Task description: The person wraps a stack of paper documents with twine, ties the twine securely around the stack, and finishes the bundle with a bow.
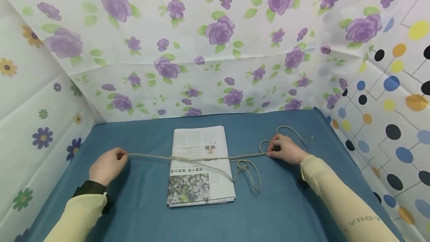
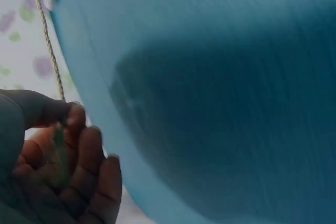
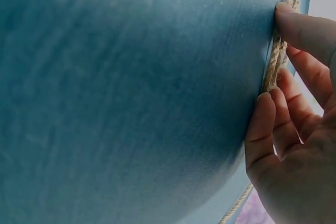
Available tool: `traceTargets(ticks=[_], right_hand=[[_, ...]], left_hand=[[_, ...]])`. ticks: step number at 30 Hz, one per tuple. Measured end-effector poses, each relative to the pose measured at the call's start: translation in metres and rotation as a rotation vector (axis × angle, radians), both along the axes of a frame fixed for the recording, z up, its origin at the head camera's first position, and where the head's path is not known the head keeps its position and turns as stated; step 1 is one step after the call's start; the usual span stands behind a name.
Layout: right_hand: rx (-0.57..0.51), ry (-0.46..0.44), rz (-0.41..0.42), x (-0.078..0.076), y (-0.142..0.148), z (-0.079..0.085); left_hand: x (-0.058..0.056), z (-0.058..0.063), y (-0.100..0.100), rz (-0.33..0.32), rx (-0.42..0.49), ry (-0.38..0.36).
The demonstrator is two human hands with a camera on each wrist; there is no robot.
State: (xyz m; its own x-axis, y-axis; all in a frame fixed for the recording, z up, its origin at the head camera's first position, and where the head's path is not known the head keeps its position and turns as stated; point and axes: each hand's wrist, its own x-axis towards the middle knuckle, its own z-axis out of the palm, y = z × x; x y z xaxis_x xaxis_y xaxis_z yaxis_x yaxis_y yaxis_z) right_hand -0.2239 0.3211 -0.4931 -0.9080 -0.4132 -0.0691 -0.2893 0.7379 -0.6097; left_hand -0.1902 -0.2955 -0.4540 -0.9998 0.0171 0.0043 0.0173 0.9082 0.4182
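Observation:
A folded stack of newspapers (image 1: 220,189) lies flat on the blue cloth. Twine (image 1: 147,155) runs across its top, from hand to hand in a nearly straight line, with a second strand slanting over the print. At the left, my left hand (image 1: 108,166) pinches one end of the twine between thumb and forefinger; the left wrist view shows a short tail inside the palm. My right hand (image 1: 285,149) pinches the twine right of the stack, and in the right wrist view several strands (image 3: 274,61) lie together at its fingers.
A loose loop of twine (image 1: 258,182) lies just right of the newspapers, and a free end (image 1: 299,135) curls beyond the right hand. Blue cloth (image 1: 201,225) covers the table. A floral sheet (image 1: 215,66) rises behind it, with patterned sheets on both sides.

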Motion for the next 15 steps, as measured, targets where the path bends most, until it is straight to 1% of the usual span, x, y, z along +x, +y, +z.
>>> traceTargets(ticks=[3,5,7,9,11,12,14,15], right_hand=[[0.007,0.003,-0.003,-0.003,-0.001,-0.002],[0.011,0.006,-0.002,-0.006,-0.001,-0.002],[0.009,0.009,-0.001,-0.008,-0.001,-0.002],[0.006,0.019,0.004,-0.01,-0.001,-0.002],[0.013,0.038,0.01,-0.01,0.0,-0.004],[0.018,0.043,0.009,-0.009,0.001,-0.005],[0.025,0.055,0.003,-0.007,0.002,-0.009],[0.031,0.064,0.0,-0.006,0.002,-0.011]], left_hand=[[0.0,0.002,-0.021,0.034,-0.058,0.019],[0.0,0.004,-0.034,0.073,-0.091,0.021],[-0.001,0.006,-0.045,0.109,-0.115,-0.007],[-0.001,0.005,-0.051,0.133,-0.146,-0.038],[-0.001,0.002,-0.05,0.128,-0.176,-0.036],[0.0,-0.001,-0.047,0.114,-0.187,-0.024],[0.002,-0.005,-0.035,0.076,-0.186,0.03],[0.003,-0.006,-0.029,0.051,-0.172,0.056]])
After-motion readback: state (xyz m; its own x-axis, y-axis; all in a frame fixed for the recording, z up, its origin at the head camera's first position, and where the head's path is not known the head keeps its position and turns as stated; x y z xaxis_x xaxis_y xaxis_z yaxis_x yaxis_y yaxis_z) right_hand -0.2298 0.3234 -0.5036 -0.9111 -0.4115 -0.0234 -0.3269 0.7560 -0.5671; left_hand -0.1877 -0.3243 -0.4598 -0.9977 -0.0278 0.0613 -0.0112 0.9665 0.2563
